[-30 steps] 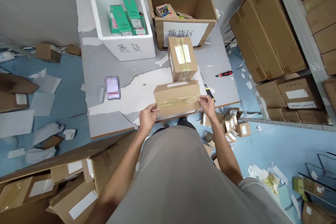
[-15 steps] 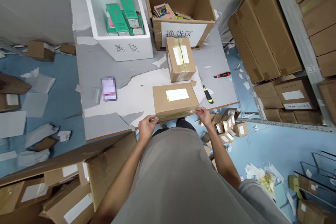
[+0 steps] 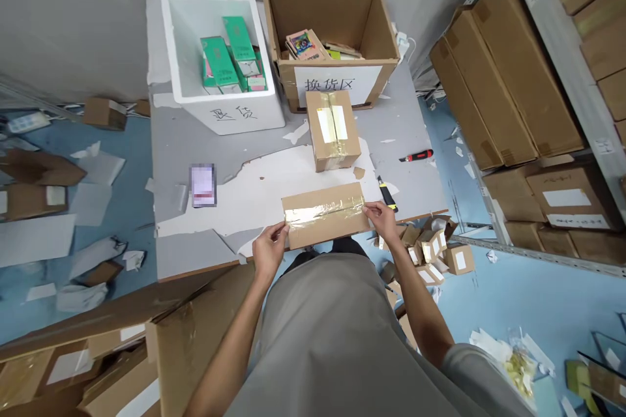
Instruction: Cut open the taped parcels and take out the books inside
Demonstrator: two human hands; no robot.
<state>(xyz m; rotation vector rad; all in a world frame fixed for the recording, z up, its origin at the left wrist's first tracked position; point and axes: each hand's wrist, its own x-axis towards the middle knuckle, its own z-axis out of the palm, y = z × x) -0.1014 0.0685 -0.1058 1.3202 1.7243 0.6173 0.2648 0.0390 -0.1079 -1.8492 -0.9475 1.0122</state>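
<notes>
A long cardboard box is at the near edge of the table, its side with a shiny strip of clear tape facing me. My left hand grips the box's left end, thumb and fingertips closed where the tape reaches the edge. At the opposite end my right hand pinches the box in the same way. Just beyond stands a second, taped cardboard box with a white label. A black-and-yellow utility knife lies close to my right hand, and a red-and-black utility knife farther back.
At the back are a white foam box holding green cartons and a large open cardboard box with small packs inside. A blurred-out flat item lies left. Shelving with boxes stands right; boxes and paper litter the floor.
The long box has been tipped so its taped side shows instead of the labelled face. Both hands have stayed at its ends. The whole view has shifted slightly upward.
</notes>
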